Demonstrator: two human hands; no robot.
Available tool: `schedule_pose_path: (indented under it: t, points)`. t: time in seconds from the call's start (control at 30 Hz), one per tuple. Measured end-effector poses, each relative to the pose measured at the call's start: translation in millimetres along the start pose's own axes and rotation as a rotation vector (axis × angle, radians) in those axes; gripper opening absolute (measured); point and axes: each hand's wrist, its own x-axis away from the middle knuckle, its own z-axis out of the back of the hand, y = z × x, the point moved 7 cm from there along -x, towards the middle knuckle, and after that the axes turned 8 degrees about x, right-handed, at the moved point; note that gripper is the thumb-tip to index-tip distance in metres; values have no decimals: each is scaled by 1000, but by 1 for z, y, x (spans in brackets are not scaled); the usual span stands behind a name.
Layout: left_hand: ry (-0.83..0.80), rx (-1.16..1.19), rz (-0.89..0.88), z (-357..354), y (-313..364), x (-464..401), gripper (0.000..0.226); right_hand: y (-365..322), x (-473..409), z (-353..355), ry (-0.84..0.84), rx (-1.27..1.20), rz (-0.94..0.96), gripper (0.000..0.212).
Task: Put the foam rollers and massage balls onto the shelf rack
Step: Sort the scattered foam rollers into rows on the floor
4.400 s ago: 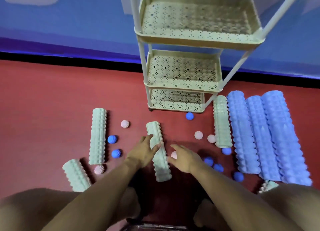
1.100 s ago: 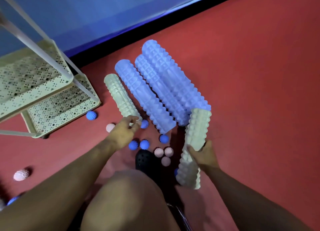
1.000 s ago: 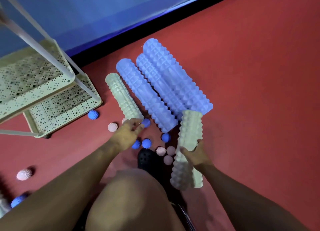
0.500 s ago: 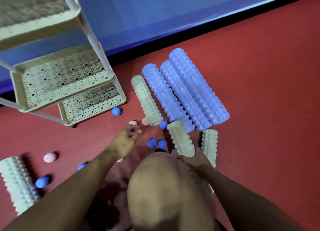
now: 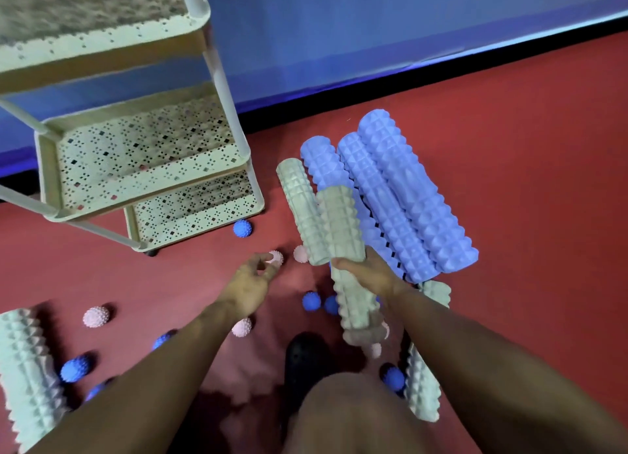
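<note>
My right hand [image 5: 368, 272] grips a pale green foam roller [image 5: 343, 236] around its middle and holds it off the red floor. My left hand [image 5: 249, 283] is low over the floor, its fingertips pinching a pink spiky ball [image 5: 276, 258]. The cream three-tier shelf rack [image 5: 51, 154] stands at the upper left. Another green roller [image 5: 300, 208] lies beside three blue rollers [image 5: 407, 195]. More green rollers lie at the far left [image 5: 23, 378] and lower right [image 5: 423, 385].
Pink balls [image 5: 96, 316] and blue balls [image 5: 242, 228] are scattered over the floor between the rack and my knees. A black shoe [image 5: 306, 358] sits in front of my knee [image 5: 356, 416]. A blue wall with a dark base strip runs along the back.
My right hand has lifted the green roller higher and toward the rack. My left hand has reached forward to the pink ball. The view has swung left, showing more of the rack.
</note>
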Motion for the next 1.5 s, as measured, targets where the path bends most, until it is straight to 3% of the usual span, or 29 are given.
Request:
schedule_pose_path:
  t: [0.2,0.3,0.43,0.57,0.67,0.87,0.97,1.07,1.17,1.5]
  points:
    - [8,179,99,-23,-17,-59,29,26,-47,-14,-221,-283,-154,50]
    - [6,342,191,-42,-28,-81,16,47,-53,-23,-323,-454,-270,43]
    - [-34,478,268,-67,-31,-99,15,65,-54,-29,-339,-414,-313,61]
    - [-63,497,311,-78,-35,-105,35,71,-33,-37,-443,-439,-388,34]
    - [-70,507,332,-82,-29,-105,39,74,-38,-31,-255,-420,-272,35]
    - [-95,372,246,-89,-24,-105,38,21,-50,-1,201,-51,42,30]
    - [-35,420,250,-84,-29,-104,37,-1,-67,10,324,172,-5,37]
    - [56,479,272,-74,-29,-101,34,-22,-87,17,433,428,-71,62]
    - [64,495,247,-65,-33,-100,27,-51,-105,17,488,631,-30,79]
    - [46,472,197,-55,-33,-106,12,-76,-131,11,463,757,6,64]
